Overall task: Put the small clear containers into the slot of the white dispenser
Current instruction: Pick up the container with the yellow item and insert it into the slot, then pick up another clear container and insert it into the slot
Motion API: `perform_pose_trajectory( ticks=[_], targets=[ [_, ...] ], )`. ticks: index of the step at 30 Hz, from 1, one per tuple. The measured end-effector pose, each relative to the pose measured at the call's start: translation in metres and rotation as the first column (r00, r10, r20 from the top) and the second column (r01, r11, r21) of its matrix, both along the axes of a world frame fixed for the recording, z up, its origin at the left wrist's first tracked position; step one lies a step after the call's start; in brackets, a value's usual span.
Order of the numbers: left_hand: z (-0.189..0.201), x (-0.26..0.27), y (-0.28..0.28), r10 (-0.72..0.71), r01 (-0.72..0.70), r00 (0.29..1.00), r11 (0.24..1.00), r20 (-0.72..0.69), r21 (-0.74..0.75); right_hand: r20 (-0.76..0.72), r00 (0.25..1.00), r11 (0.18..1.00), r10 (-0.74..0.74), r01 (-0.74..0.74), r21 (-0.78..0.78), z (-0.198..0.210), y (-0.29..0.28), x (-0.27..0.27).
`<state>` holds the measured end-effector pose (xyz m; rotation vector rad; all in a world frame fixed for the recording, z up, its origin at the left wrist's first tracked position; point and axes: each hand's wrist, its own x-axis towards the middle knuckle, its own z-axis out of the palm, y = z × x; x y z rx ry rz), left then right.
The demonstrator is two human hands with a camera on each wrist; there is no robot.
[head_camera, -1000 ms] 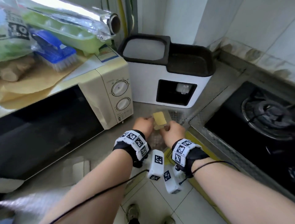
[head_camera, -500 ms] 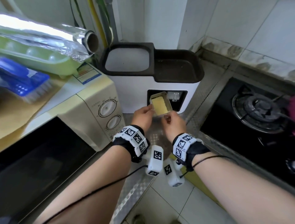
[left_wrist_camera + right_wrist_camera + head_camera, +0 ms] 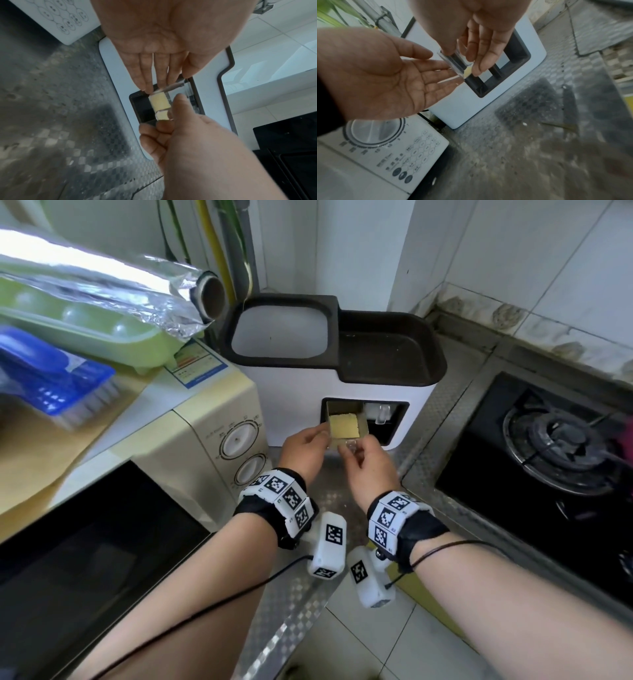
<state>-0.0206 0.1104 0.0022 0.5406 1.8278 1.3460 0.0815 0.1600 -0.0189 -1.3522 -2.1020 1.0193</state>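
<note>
A: From the head view, where was the small clear plastic container with the yellow content [image 3: 344, 424]?

B: It was at the left part of the dark rectangular slot [image 3: 364, 421] in the front of the white box-shaped dispenser with the dark brown top [image 3: 298, 392]. Its far end was already inside the slot and its near end stuck out. The right hand [image 3: 368, 463] pinched the near end, I think to steer it straight. The left hand [image 3: 303, 448] was touching the container's left side. A second clear container [image 3: 378, 414] sat in the right part of the slot.

A: And the left wrist view?

B: There the left hand [image 3: 164, 40] had straight fingers, and the fingertips [image 3: 147, 88] lay on the container's [image 3: 159, 102] edge. It gripped nothing; probably it only guided. The right hand [image 3: 180, 135] had thumb and curled fingers round the near end, in front of the slot [image 3: 142, 106].

A: The right wrist view?

B: The right hand [image 3: 471, 27] pinched the clear container [image 3: 453, 63] between thumb and fingers, just before the slot [image 3: 501, 70]. The left hand [image 3: 385, 75] was flat, palm up, beside the container, like a support against tipping. The cream microwave oven with round dials [image 3: 376, 148] stood to the left of the dispenser [image 3: 462, 105].
</note>
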Motion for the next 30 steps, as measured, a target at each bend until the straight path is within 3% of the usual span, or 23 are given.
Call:
perform_pose_trajectory(
  ticks=[4, 11, 19, 25, 30],
  targets=[
    [-0.001, -0.002, 0.002, 0.018, -0.018, 1.000, 1.000, 0.004, -0.001, -0.010, 1.000, 1.000, -0.029, 0.029, -0.001, 0.011, 0.013, -0.014],
    [-0.003, -0.005, -0.007, 0.071, -0.070, 0.996, 0.997, 0.045, -0.015, -0.076, 0.997, 0.991, -0.028, 0.017, -0.134, 0.012, 0.028, -0.036],
    [0.000, 0.000, -0.039, 0.170, -0.171, 0.983, 0.985, 0.075, -0.001, -0.073, 0.997, 0.986, 0.015, -0.028, -0.167, 0.005, -0.005, -0.026],
    [0.000, 0.009, -0.092, 0.259, -0.258, 0.966, 0.966, 0.028, -0.021, -0.064, 0.961, 0.942, 0.271, -0.278, -0.188, -0.010, -0.060, -0.026],
    [0.000, 0.017, -0.155, 0.441, -0.443, 0.896, 0.895, -0.040, -0.057, 0.032, 0.781, 0.760, 0.624, -0.597, -0.258, -0.022, -0.115, -0.027]
  ],
)
